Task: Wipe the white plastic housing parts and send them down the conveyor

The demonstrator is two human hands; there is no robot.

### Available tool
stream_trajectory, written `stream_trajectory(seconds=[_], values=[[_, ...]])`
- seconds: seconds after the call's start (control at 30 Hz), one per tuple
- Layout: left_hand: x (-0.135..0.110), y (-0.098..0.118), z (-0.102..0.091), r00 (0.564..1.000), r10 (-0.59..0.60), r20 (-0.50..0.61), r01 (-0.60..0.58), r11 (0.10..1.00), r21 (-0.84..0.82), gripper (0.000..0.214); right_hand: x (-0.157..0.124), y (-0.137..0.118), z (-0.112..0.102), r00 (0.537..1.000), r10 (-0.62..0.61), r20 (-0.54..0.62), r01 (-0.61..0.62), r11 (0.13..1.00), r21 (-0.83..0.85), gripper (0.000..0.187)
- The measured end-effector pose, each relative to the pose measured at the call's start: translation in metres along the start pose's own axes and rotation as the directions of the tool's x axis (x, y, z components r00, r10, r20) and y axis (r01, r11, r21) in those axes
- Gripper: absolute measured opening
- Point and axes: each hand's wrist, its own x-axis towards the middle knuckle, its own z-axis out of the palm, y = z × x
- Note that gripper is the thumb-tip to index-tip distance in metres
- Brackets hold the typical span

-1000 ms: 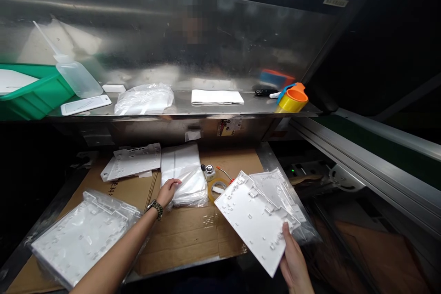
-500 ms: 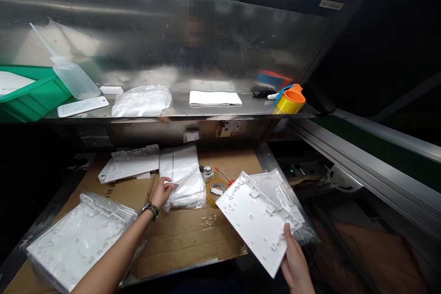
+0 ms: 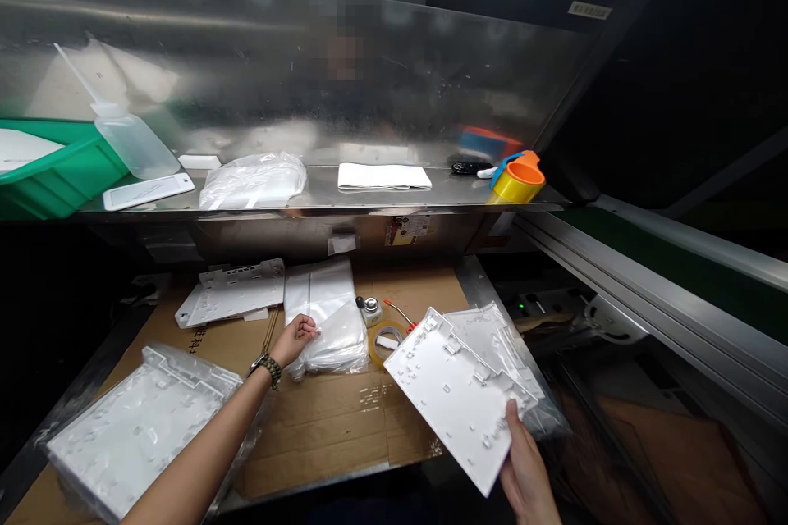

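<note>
My left hand (image 3: pixel 295 342), with a watch and braided band at the wrist, is over the near left part of a stack of clear plastic bags (image 3: pixel 326 287). Its fingertips pinch the corner of the top bag, which is lifted and folded back. On the right, my right hand (image 3: pixel 524 463) grips a white molded plastic panel (image 3: pixel 452 398) by its lower right edge, thumb on the upper face. The panel is held at a slant, its face covered with small clips and slots. Behind it, partly hidden, lies another white panel in clear plastic (image 3: pixel 514 353).
Bagged white panels (image 3: pixel 141 426) lie at the front left, bare panels (image 3: pixel 237 291) at the back left. Near the bags are a tape roll (image 3: pixel 377 349) and a small metal-capped bottle (image 3: pixel 370 309). A steel shelf (image 3: pixel 369 198) crosses above; a conveyor (image 3: pixel 677 262) runs at right.
My left hand has shifted slightly right, its fingers more curled, and the bag's corner is folded further over. My right hand and the panel have barely moved.
</note>
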Motion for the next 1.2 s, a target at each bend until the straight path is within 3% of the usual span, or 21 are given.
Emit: stream_trajectory(seconds=[0.23, 0.4, 0.57, 0.63, 0.73, 0.87, 0.97, 1.07, 1.2], values=[[0.013, 0.019, 0.002, 0.989, 0.000, -0.151, -0.016, 0.994, -0.104, 0.024, -0.002, 0.003, 0.000, 0.999, -0.005, 0.043, 0.003, 0.999, 0.038, 0.082], [0.012, 0.039, 0.003, 0.997, 0.034, -0.069, -0.048, 0.978, -0.203, 0.026, 0.000, 0.009, 0.002, 0.993, 0.032, 0.112, -0.042, 0.995, 0.086, 0.080], [-0.006, 0.047, 0.003, 0.999, 0.052, -0.001, -0.051, 0.977, -0.205, 0.025, 0.006, 0.015, 0.017, 0.967, 0.102, 0.232, -0.108, 0.994, 0.014, 0.073], [-0.016, 0.049, 0.008, 0.997, 0.070, 0.031, -0.063, 0.981, -0.185, 0.023, 0.010, 0.017, 0.034, 0.928, 0.134, 0.347, -0.116, 0.991, -0.073, 0.073], [-0.035, 0.049, 0.028, 0.987, 0.110, 0.114, -0.091, 0.983, -0.161, 0.023, 0.015, 0.028, 0.075, 0.821, 0.222, 0.525, -0.122, 0.968, -0.219, 0.074], [-0.056, 0.044, 0.063, 0.962, 0.175, 0.209, -0.154, 0.982, -0.113, 0.023, 0.021, 0.061, 0.137, 0.724, 0.323, 0.610, -0.157, 0.938, -0.310, 0.070], [-0.065, 0.037, 0.075, 0.942, 0.250, 0.223, -0.240, 0.968, -0.069, 0.025, 0.025, 0.083, 0.162, 0.687, 0.362, 0.629, -0.162, 0.921, -0.353, 0.067], [-0.071, 0.031, 0.069, 0.937, 0.280, 0.210, -0.282, 0.959, -0.024, 0.029, 0.028, 0.088, 0.158, 0.692, 0.362, 0.624, -0.151, 0.919, -0.365, 0.066], [-0.077, 0.027, 0.054, 0.951, 0.262, 0.164, -0.269, 0.963, 0.022, 0.025, 0.031, 0.073, 0.126, 0.698, 0.367, 0.616, -0.145, 0.914, -0.380, 0.068]])
